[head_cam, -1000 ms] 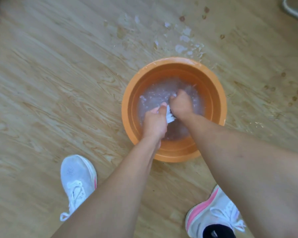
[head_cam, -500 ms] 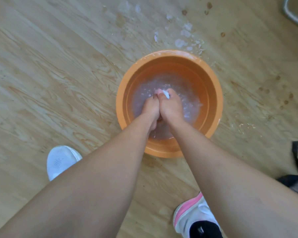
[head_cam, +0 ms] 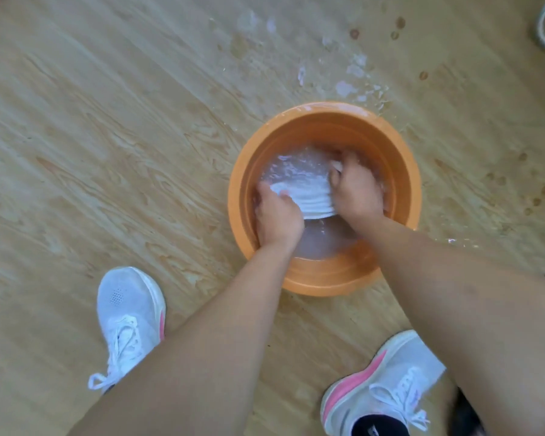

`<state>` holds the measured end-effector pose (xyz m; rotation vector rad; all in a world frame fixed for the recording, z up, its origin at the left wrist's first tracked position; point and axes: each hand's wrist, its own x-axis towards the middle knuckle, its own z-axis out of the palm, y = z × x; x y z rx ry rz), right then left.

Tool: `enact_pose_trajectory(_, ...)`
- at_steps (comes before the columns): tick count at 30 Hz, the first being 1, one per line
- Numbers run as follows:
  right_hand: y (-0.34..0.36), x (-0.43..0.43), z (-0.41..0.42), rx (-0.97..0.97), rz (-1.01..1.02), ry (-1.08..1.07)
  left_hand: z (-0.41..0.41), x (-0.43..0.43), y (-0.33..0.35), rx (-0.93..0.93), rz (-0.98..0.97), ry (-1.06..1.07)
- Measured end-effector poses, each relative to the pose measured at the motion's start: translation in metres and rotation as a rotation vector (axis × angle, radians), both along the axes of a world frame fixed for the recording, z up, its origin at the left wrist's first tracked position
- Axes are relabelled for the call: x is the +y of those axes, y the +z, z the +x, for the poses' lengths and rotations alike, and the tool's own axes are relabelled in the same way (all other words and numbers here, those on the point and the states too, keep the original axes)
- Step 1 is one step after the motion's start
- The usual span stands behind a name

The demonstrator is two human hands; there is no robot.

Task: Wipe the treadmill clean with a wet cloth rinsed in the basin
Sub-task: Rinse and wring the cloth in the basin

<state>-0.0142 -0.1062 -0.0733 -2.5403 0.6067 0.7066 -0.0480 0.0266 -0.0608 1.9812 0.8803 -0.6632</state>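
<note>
Wooden floor (head_cam: 92, 136) wide open left of orange basin (head_cam: 328, 121), raised rim ringing the water (head_cam: 321, 243), left sneaker (head_cam: 129, 316) and right sneaker (head_cam: 387, 382) near its front, metal tube (head_cam: 539, 29) at top right.

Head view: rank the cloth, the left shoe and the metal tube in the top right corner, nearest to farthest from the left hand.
1. cloth: gripped by the left hand, inside the basin.
2. left shoe: lower left, outside the basin.
3. metal tube: far upper right corner.

Basin (head_cam: 323, 280) – smooth orange plastic; cloth (head_cam: 309, 196) ribbed, wet; floor (head_cam: 107, 152) wood-grain.
</note>
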Motion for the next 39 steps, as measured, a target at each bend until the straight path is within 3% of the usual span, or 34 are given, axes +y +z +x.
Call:
enact_pose_trajectory(4,-0.001,0.017,-0.044,-0.144,0.229,-0.460,0.007,-0.013,-0.013,0.041,-0.014,0.023)
enact_pose_trajectory(8,0.010,0.044,-0.046,-0.096,0.469,-0.607,0.006,-0.024,-0.015,0.138,-0.309,0.044)
enact_pose_trajectory(12,0.010,0.053,-0.023,0.054,0.419,-0.464,0.000,-0.010,-0.018,0.262,-0.434,0.171)
enact_pose_trajectory(15,0.008,0.048,-0.006,0.171,0.370,-0.351,-0.007,-0.006,-0.001,0.225,-0.412,0.189)
enact_pose_trajectory(21,0.014,0.017,0.013,0.171,0.097,0.052,-0.012,0.006,0.015,0.032,-0.148,0.113)
enact_pose_trajectory(24,0.008,0.002,0.008,0.121,0.048,-0.022,0.003,0.002,0.014,0.031,-0.001,0.061)
enact_pose_trajectory(27,0.002,0.009,-0.009,0.032,0.138,-0.185,0.015,-0.007,0.006,0.087,0.012,0.050)
enact_pose_trajectory(30,0.011,0.034,-0.020,-0.022,0.388,-0.438,0.018,-0.017,-0.012,0.153,-0.172,0.091)
enact_pose_trajectory(33,0.012,0.045,-0.016,-0.041,0.442,-0.442,0.017,-0.025,-0.015,0.302,-0.474,0.341)
enact_pose_trajectory(39,0.000,0.056,0.000,0.120,0.410,-0.409,0.006,-0.008,0.006,0.272,-0.453,0.329)
